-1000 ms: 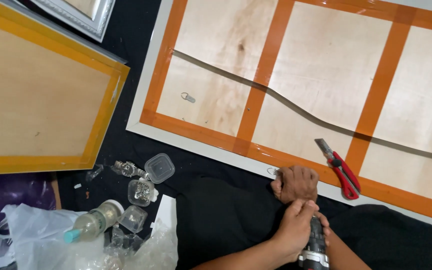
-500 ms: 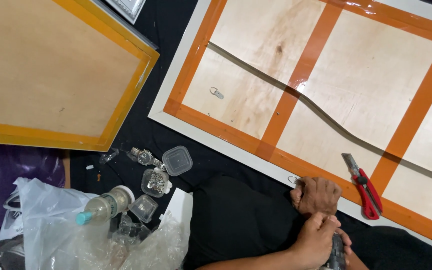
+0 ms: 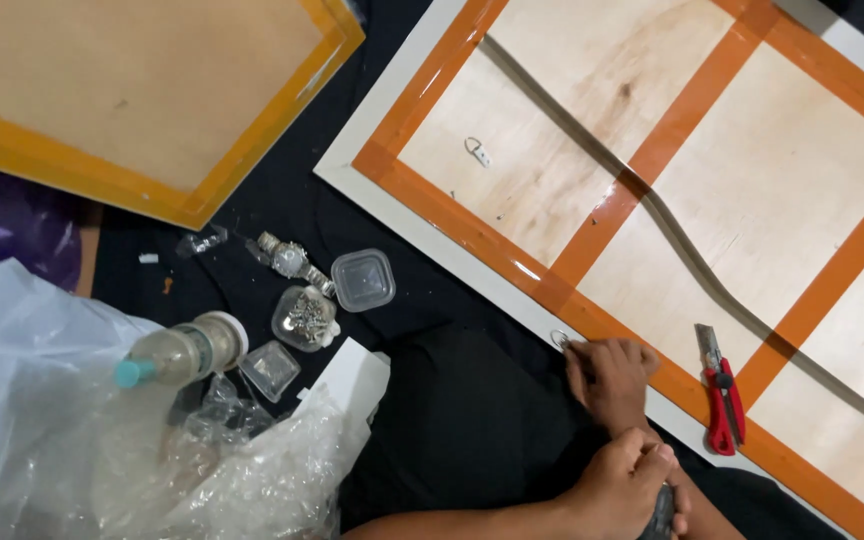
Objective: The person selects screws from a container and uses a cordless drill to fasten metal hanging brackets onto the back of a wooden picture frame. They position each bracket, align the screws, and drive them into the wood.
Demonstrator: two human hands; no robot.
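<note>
**Hands at the frame edge, small ring under the fingertips**

Nearest the camera, bottom right of centre, the left hand is clenched around a dark tool handle. Most of that tool runs off the bottom edge, so I can't tell what kind it is. Just above it the right hand rests on the white rim of the big picture frame back, fingertips touching a small metal ring hanger that sits on the rim, lower middle of the picture. Whether the fingers pinch the ring or only press on it is hard to make out.

Right of the hands a red utility knife lies on the orange tape, blade pointing up the frame. A dark cord snakes diagonally across the plywood panel, and a second little metal hanger sits on the wood up toward top centre.

Lower left is clutter on the black cloth: crumpled clear plastic bags, a plastic bottle with a teal cap, a small tub of screws and its square lid just beside it. A wristwatch lies a bit further up. Upper left holds another orange-taped panel, cut off by the frame.

Compared with half a second ago the view has tilted and slid right, so the knife and hands sit more central, and the gripped tool shows less.
</note>
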